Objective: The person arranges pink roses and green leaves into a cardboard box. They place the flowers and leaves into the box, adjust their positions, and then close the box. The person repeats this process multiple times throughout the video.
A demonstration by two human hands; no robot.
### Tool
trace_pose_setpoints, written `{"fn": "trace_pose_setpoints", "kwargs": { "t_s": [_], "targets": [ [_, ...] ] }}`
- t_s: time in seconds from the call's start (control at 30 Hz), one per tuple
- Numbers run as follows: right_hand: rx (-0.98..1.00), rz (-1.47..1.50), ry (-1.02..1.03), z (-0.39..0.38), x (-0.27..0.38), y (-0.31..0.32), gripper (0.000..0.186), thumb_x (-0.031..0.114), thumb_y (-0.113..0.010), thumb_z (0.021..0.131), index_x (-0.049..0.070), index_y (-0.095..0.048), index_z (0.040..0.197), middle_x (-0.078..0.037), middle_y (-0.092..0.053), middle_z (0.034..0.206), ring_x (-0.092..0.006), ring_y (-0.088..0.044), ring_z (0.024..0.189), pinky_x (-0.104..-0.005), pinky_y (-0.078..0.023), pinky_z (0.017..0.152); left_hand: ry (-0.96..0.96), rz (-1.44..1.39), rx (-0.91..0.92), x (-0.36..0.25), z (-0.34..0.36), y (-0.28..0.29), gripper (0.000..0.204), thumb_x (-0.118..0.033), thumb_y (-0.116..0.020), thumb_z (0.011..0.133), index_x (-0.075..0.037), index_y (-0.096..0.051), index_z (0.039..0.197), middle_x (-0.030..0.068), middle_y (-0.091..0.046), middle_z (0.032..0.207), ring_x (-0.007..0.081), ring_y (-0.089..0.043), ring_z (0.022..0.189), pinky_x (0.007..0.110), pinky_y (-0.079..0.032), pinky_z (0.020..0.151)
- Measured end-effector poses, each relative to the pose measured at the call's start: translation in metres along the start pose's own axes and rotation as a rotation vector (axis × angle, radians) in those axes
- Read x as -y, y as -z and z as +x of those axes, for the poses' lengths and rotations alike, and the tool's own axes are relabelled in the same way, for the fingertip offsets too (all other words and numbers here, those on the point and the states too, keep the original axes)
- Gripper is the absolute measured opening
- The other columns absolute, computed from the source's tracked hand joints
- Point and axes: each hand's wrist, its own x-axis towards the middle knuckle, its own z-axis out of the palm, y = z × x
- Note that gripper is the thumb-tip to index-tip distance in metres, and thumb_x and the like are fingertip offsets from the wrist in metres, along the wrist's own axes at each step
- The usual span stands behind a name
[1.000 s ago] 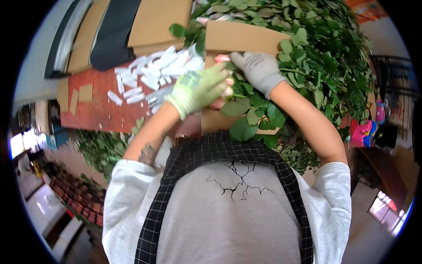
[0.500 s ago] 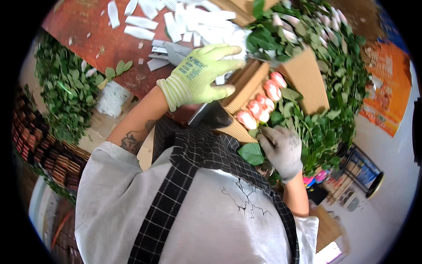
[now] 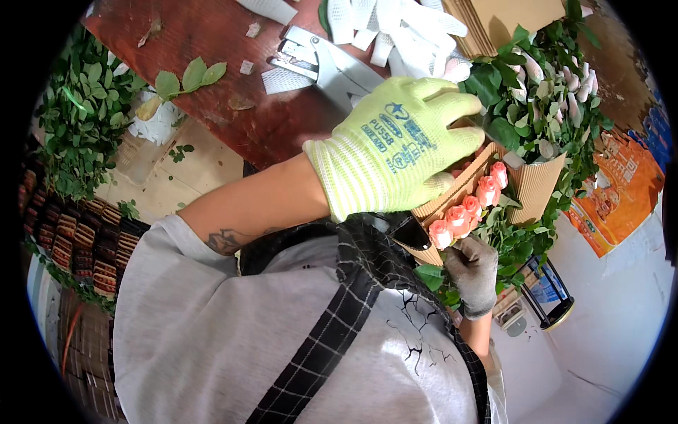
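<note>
My left hand (image 3: pixel 399 148), in a yellow-green knit glove, reaches over the upper left edge of a corrugated cardboard wrap (image 3: pixel 462 189). Its fingers are stretched and apart, with nothing visible gripped in them. Along the cardboard lies a row of coral-pink roses (image 3: pixel 472 206). My right hand (image 3: pixel 472 274), in a greyish glove, is closed just below the lowest rose, among stems and leaves; its fingertips are partly hidden, and so is whatever they pinch. A second corrugated flap (image 3: pixel 538 187) stands up to the right of the blooms.
A grey stapler (image 3: pixel 332 63) lies on the red table (image 3: pixel 254 131) beside a heap of white mesh sleeves (image 3: pixel 402 32). Stacked cardboard (image 3: pixel 487 28) is at the back. Sleeved roses (image 3: pixel 558 85) pile up at right; leafy stems (image 3: pixel 85 120) stand at left.
My view has shifted, so the table things appear larger. My left hand has moved right, farther over the cardboard. My right hand's fingers have curled in more below the roses.
</note>
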Motion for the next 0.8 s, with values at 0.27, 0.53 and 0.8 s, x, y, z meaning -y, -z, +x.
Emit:
{"fn": "trace_pose_setpoints", "kwargs": {
  "t_s": [0.27, 0.53, 0.8],
  "targets": [
    [0.030, -0.024, 0.069, 0.001, -0.008, 0.002, 0.012, 0.005, -0.069, 0.074, 0.000, -0.058, 0.072, -0.017, -0.052, 0.066, -0.0320, -0.053, 0.059, -0.0389, -0.041, 0.055, -0.036, 0.267, 0.264, 0.010, -0.009, -0.023, 0.046, -0.027, -0.072, 0.074, -0.021, -0.066, 0.119, 0.0100, -0.051, 0.137, 0.0301, -0.046, 0.128, 0.046, -0.042, 0.103],
    [0.109, 0.002, -0.001, 0.003, -0.015, 0.002, 0.017, 0.002, -0.067, 0.070, 0.004, -0.069, 0.087, -0.014, -0.062, 0.076, -0.0293, -0.062, 0.068, -0.0366, -0.049, 0.063, -0.004, 0.128, 0.209, 0.034, -0.011, -0.029, 0.033, -0.028, -0.071, 0.074, -0.021, -0.071, 0.106, 0.0075, -0.053, 0.133, 0.0282, -0.046, 0.129, 0.045, -0.040, 0.104],
    [0.137, 0.115, 0.105, 0.012, -0.028, 0.003, 0.014, 0.004, -0.073, 0.073, 0.002, -0.071, 0.087, -0.007, -0.070, 0.084, -0.0210, -0.067, 0.078, -0.0319, -0.051, 0.076, 0.002, 0.250, 0.409, 0.034, -0.021, -0.048, 0.035, -0.035, -0.048, 0.096, -0.019, -0.070, 0.118, 0.0030, -0.049, 0.145, 0.0271, -0.029, 0.144, 0.049, -0.015, 0.120]
  ]
}}
